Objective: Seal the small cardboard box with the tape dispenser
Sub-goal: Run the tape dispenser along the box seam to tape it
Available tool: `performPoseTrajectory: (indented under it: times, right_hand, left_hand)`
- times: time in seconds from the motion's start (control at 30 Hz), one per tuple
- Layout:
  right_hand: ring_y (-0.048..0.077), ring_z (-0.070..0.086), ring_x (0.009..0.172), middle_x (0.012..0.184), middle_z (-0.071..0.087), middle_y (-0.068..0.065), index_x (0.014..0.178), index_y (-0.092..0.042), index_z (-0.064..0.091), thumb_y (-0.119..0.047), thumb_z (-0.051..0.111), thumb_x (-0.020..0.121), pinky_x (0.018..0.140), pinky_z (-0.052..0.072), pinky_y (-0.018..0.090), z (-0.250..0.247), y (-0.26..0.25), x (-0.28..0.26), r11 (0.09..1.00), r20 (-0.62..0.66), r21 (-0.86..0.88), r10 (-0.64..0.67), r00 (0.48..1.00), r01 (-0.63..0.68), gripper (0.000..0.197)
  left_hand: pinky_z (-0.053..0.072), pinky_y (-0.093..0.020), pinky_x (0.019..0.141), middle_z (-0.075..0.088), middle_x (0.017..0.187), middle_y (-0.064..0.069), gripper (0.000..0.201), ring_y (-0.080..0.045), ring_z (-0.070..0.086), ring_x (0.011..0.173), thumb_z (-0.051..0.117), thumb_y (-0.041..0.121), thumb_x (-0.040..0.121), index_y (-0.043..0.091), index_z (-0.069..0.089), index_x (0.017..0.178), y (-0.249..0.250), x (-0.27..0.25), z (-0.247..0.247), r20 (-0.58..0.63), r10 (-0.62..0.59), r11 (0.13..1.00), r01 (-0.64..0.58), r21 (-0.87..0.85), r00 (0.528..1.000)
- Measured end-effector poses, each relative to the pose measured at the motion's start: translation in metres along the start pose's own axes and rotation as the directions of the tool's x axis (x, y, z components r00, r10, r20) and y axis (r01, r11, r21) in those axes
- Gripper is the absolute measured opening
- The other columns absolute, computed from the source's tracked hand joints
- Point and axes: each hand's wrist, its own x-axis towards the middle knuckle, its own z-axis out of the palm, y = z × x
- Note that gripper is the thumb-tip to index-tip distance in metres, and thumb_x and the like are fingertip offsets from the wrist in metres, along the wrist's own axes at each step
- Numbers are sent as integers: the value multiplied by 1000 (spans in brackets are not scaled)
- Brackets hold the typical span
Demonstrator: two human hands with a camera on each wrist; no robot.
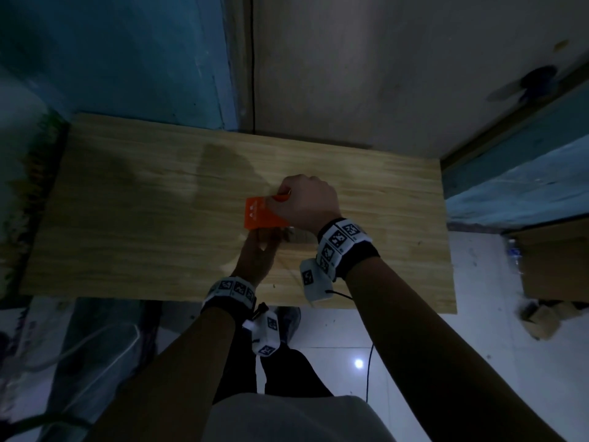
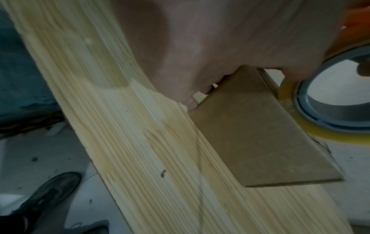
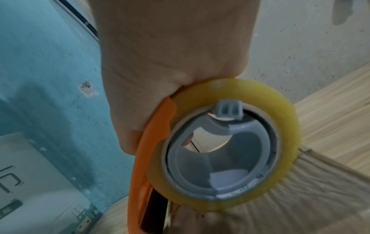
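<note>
Though light and easily crushed, small cardboard box [image 2: 260, 134] pinned on counter [image 1: 127, 218] by left hand [image 1: 255, 253]; right hand [image 1: 306, 199] clenched around tape dispenser [image 3: 152, 142].

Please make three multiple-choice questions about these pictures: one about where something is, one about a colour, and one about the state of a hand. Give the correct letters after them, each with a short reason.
1. Where is the small cardboard box?
A. on the floor
B. on the wooden table
C. on a shelf

2. What colour is the body of the tape dispenser?
A. orange
B. green
C. black

3. What is the right hand doing?
A. resting flat on the table
B. hanging free beside the table
C. gripping the tape dispenser

Answers:
1 B: the left wrist view shows the box lying on the wood grain, with the left hand holding its edge.
2 A: the head view shows an orange body; the right wrist view shows it beside the yellowish tape roll.
3 C: the fingers are curled round the dispenser in the head view.
</note>
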Motion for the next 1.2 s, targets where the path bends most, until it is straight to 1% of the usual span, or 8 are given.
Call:
performPoseTrajectory:
  times: [0.07,0.23,0.37,0.53,0.7,0.83,1.03,1.2]
  right_hand:
    - [23,63,86,88,64,-2,98,-27,69,-68,55,81,68,40,30,0,-1,0,1000,6,4,2,1000,-2,46]
    - [22,57,88,96,59,0,108,-26,60,-71,53,81,71,40,33,-5,1,2,998,118,-61,-3,993,10,54]
    - [26,57,95,97,51,3,112,-17,57,-76,53,78,74,42,35,-12,4,4,991,193,-131,-5,981,31,69]
    - [24,53,89,98,54,4,105,-19,58,-78,53,75,69,39,32,-16,18,2,997,196,-79,-8,981,24,66]
    - [24,58,85,96,58,3,90,-24,55,-81,55,68,65,40,30,-16,31,-2,1000,206,-11,2,979,1,60]
    - [20,62,76,86,62,1,85,-20,61,-77,59,72,60,48,30,-26,43,-8,1000,199,18,13,980,-17,58]
    - [15,61,72,79,62,-1,77,-22,65,-71,62,77,61,53,32,-39,69,-20,999,159,39,30,987,-37,49]
    - [12,55,70,79,62,0,78,-19,66,-66,61,84,58,43,30,-43,87,-28,999,161,31,36,986,-41,47]
  left_hand:
    - [42,-29,80,58,105,4,33,-16,57,99,56,21,95,16,49,128,-6,1,2,-30,30,999,-29,39,999]
    - [45,-31,75,62,104,-1,34,-21,60,91,55,28,95,19,49,128,-13,2,9,-111,3,996,7,94,994]
    - [41,-29,74,65,107,-12,32,-31,62,98,55,25,95,13,54,124,-6,-2,18,-230,-48,995,67,76,972]
    - [43,-29,79,66,108,-8,29,-29,61,103,56,22,93,12,57,120,1,-6,29,-352,-95,992,119,46,931]
    - [41,-24,79,68,106,-6,37,-23,63,99,53,16,93,16,55,130,10,-9,38,-446,-101,993,119,12,889]
    - [40,-24,84,66,120,-7,41,-26,62,110,52,18,94,20,51,135,13,-8,42,-446,-74,995,98,31,892]
    - [46,-36,95,62,129,-10,45,-31,58,119,50,19,95,19,46,141,18,-6,44,-443,-108,986,152,64,890]
    - [49,-37,90,63,127,-11,45,-32,60,115,49,20,96,20,46,141,20,-4,46,-440,-131,985,167,45,889]
